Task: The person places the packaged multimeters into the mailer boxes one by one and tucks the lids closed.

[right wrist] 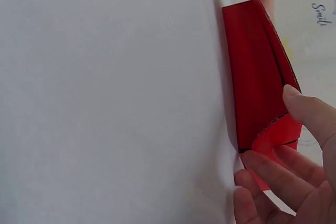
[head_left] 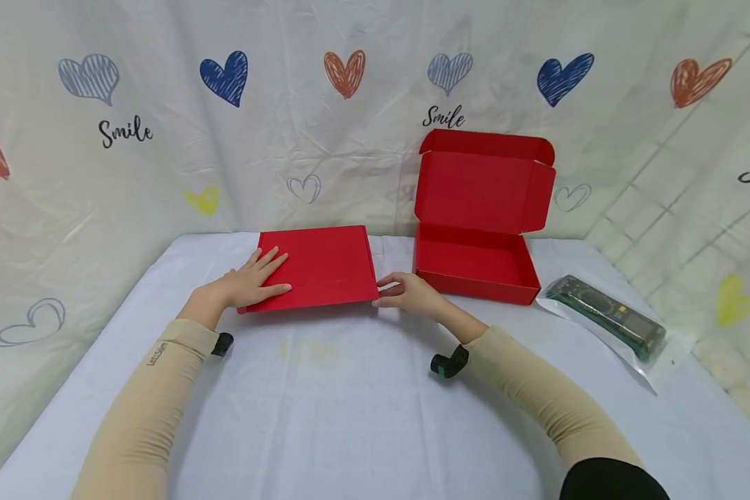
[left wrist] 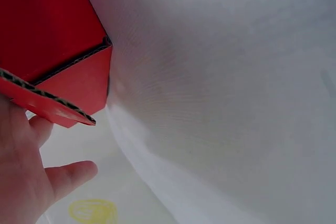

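Note:
A red cardboard box (head_left: 325, 267) lies on the table, left of centre, with its lid lowered over it. My left hand (head_left: 250, 282) rests on the lid's left side, fingers spread. In the left wrist view, a gap shows between the lid's corrugated edge (left wrist: 52, 98) and the box wall (left wrist: 79, 85). My right hand (head_left: 409, 295) is at the box's front right corner. In the right wrist view, its thumb (right wrist: 304, 108) lies on the lid edge, while the curved fingers hold a small side flap (right wrist: 278, 128) at the corner.
A second red box (head_left: 475, 278) stands behind my right hand, its lid (head_left: 475, 191) upright. Right of it lies a clear plastic pouch (head_left: 590, 333) with a dark green item inside. Behind the white-covered table (head_left: 350, 417) hangs a cloth (head_left: 375, 139) printed with hearts.

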{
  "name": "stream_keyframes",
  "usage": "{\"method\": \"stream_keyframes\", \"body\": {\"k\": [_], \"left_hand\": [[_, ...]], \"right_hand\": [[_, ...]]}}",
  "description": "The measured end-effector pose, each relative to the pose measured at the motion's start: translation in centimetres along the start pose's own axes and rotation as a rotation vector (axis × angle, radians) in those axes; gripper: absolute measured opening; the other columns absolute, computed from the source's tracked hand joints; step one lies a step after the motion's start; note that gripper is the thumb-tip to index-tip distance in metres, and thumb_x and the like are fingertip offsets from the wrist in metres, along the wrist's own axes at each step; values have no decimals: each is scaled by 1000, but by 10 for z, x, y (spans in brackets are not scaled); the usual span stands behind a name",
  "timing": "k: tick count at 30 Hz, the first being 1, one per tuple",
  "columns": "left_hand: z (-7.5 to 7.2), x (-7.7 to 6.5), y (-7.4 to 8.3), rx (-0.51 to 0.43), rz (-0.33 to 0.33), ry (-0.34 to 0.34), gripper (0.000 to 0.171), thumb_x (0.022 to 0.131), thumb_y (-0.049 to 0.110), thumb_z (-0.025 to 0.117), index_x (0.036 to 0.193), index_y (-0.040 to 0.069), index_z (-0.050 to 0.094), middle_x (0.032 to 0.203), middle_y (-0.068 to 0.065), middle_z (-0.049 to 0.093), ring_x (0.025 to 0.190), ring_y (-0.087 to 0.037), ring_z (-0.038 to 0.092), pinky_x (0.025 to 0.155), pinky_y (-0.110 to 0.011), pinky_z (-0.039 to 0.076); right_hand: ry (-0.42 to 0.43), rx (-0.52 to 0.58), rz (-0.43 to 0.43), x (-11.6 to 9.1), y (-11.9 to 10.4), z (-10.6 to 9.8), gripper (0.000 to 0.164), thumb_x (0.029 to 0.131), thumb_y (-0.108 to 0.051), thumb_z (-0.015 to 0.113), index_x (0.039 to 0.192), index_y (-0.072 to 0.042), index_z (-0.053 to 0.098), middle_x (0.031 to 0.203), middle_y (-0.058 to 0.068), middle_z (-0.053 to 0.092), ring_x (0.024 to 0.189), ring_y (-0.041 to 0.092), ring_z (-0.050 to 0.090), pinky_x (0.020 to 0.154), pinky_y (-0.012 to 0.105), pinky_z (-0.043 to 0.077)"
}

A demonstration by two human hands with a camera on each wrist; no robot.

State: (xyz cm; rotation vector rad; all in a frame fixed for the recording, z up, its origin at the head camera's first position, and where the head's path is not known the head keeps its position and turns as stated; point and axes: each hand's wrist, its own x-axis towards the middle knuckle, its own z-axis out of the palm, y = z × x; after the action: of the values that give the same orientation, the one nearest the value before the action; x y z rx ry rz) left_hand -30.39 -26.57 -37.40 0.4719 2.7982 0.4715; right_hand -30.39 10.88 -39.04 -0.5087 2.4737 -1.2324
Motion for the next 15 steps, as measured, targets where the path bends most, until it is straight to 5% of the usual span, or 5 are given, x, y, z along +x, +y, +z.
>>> {"method": "stream_keyframes", "body": {"k": [15], "left_hand": [[-1,-2,2,-4,3,2,96,96,67,52,166,18,8,172,-12,-4,154,-44,-8,110,-81,7]], "right_hand": [[12,31,7,2,2,1,46,92,-21,79,132,-3,62,128,14,70,120,28,66,92,36,55]]}}
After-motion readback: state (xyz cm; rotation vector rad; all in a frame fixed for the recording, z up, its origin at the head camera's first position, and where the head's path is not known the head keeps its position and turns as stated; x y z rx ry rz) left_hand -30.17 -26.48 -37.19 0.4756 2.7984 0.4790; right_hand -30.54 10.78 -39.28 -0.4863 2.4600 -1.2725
